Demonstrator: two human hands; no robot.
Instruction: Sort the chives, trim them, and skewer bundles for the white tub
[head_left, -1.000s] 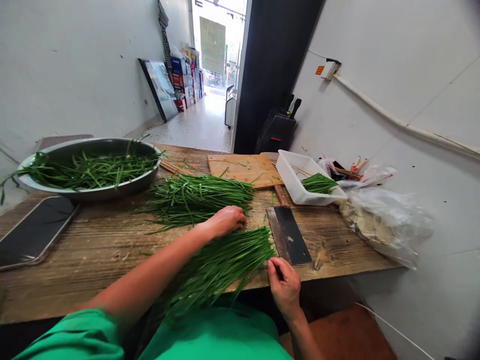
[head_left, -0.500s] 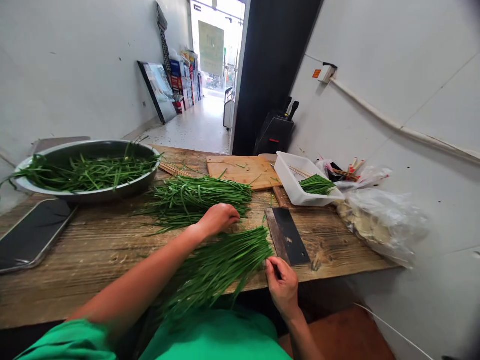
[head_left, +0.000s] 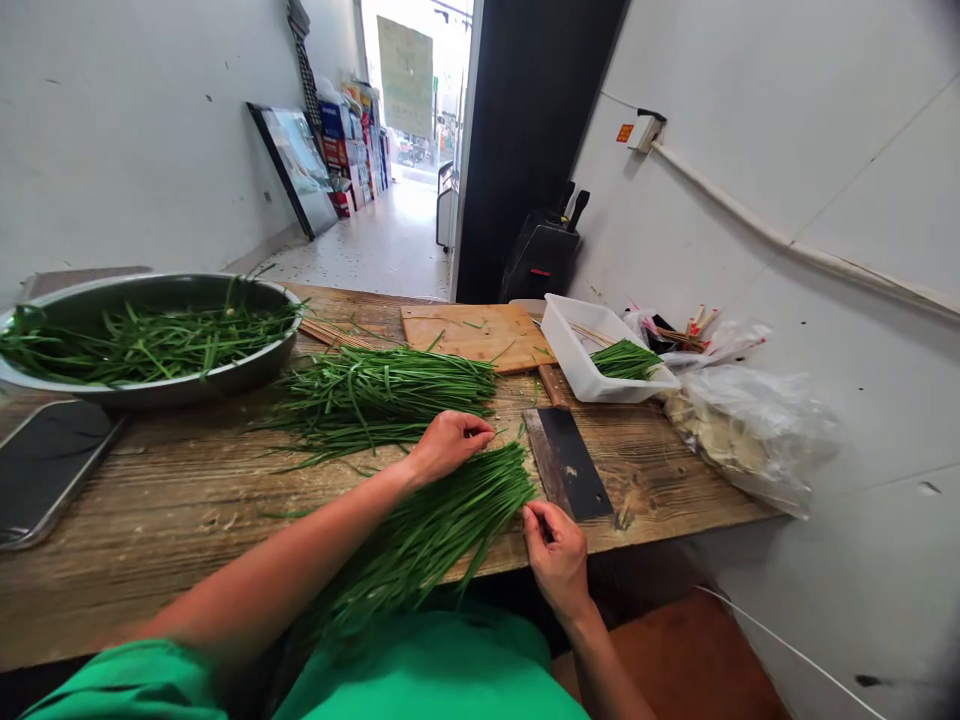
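Note:
A loose bundle of garlic chives (head_left: 442, 530) lies at the table's front edge, its even ends pointing right and its leaf tips hanging over towards my green shirt. My left hand (head_left: 448, 446) is closed in a pinch just above the bundle's far side; what its fingertips hold is too small to make out. At the bundle's right end, my right hand (head_left: 556, 552) pinches the chive ends at the near corner. A second pile of chives (head_left: 390, 390) lies just beyond my left hand. Right of the bundle rests a cleaver (head_left: 570, 465) with a dark blade and wooden handle.
A metal basin (head_left: 187, 392) of loose chives stands at left, beside a phone (head_left: 52, 470). Behind are a cutting board (head_left: 480, 335) and thin sticks (head_left: 330, 335). At right sit a white tub (head_left: 566, 350) with chives and a plastic bag (head_left: 750, 420).
My left hand has shifted slightly right along the bundle's far side. My right hand stays at the chive ends. The view has turned a little.

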